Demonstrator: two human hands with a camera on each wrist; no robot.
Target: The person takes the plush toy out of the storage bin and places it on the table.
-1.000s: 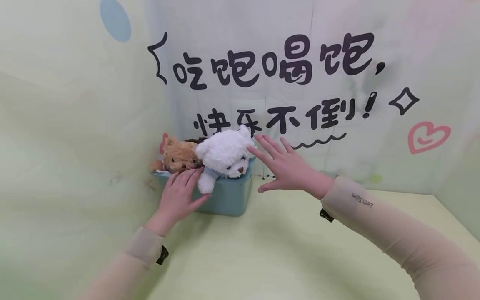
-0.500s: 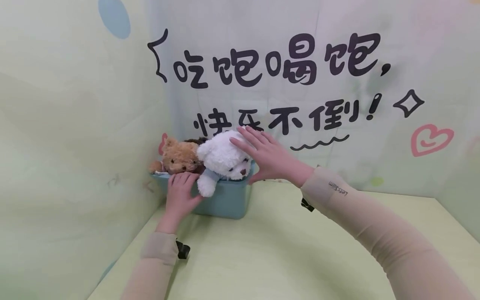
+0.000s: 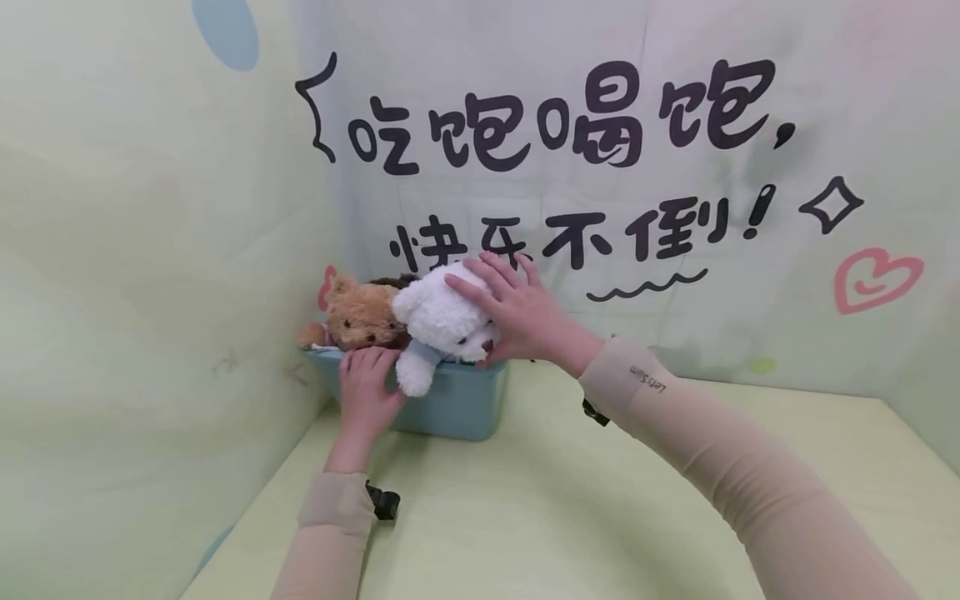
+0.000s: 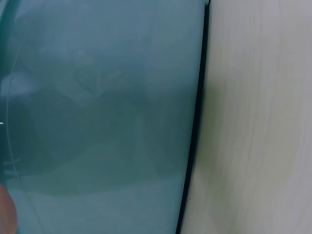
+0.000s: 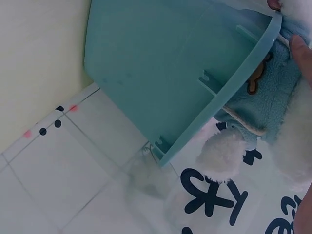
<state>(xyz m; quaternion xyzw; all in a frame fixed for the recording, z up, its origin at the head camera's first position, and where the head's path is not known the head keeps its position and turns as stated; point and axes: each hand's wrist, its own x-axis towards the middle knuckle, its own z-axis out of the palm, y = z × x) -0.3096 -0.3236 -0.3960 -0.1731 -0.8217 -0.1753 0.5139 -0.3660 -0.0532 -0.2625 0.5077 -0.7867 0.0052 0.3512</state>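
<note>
A white teddy bear [image 3: 448,310] in a blue top leans out of a blue-green storage bin [image 3: 457,408], one white paw hanging over the front rim. My right hand [image 3: 528,312] grips the bear's head from the right, fingers on top and thumb by its muzzle. Beside it a brown teddy bear [image 3: 364,315] pokes its head above the rim. Hooked over the front rim, the fingers of my left hand [image 3: 369,392] hold the bin, its thumb near the white paw. In the right wrist view the bear's blue top [image 5: 265,92] shows against the bin's edge.
The bin stands on a pale table [image 3: 570,483], tucked into the back left corner against a printed wall cloth [image 3: 525,50]. A dark brown furry thing [image 3: 397,281] shows behind the two bears. Table surface extends to the right of the bin.
My right hand has moved left and come down onto the white bear's head. The left hand has shifted slightly, its fingers settling over the bin's front rim.
</note>
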